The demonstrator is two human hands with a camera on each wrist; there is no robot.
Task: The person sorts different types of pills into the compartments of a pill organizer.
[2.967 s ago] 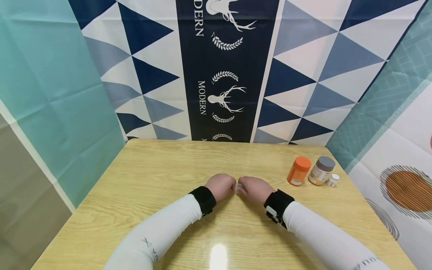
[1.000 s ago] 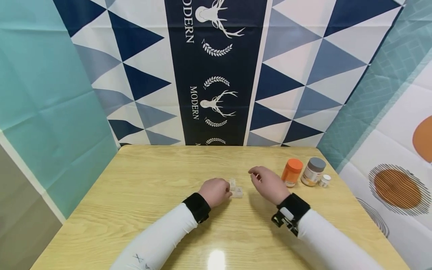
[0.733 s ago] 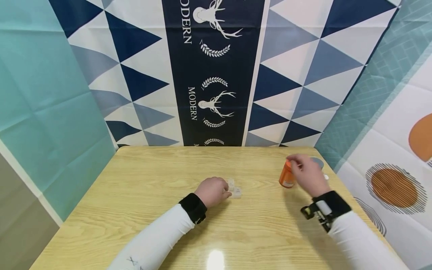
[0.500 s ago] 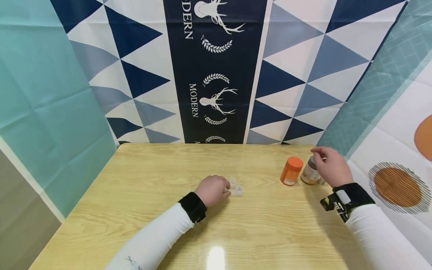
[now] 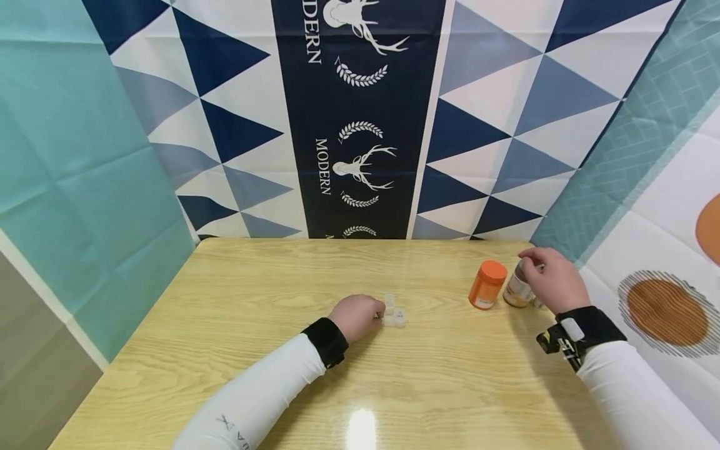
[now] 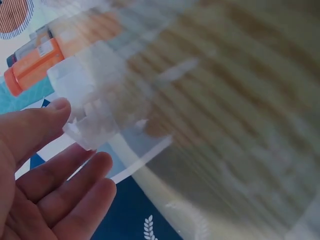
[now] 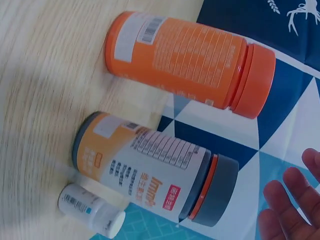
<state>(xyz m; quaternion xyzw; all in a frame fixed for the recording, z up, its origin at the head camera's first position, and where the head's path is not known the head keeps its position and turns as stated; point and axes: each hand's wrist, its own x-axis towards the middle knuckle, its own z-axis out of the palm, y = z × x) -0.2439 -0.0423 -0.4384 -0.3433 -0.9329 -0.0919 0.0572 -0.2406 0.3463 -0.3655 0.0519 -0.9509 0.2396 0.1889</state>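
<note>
Presently | left hand (image 5: 355, 317) pinches clear case (image 5: 398, 318), left of orange bottle (image 5: 487, 287) | right hand (image 5: 557, 281) released, near grey-lidded bottle (image 5: 517, 291), right of orange bottle

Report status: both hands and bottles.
Left hand pinches clear plastic case. Right hand holds nothing, near gray-capped bottle. Orange bottle and small white bottle flank it.

The place looks like a makeshift, booth-like workspace, in what building cannot be told, with a wood-grain table (image 5: 253, 281) closed in by a creased teal-and-grey cloth (image 5: 101, 156) on the left, a triangle-and-deer cloth (image 5: 365, 106) along the far edge, and a circle-patterned cloth (image 5: 630, 244) on the right.
</note>
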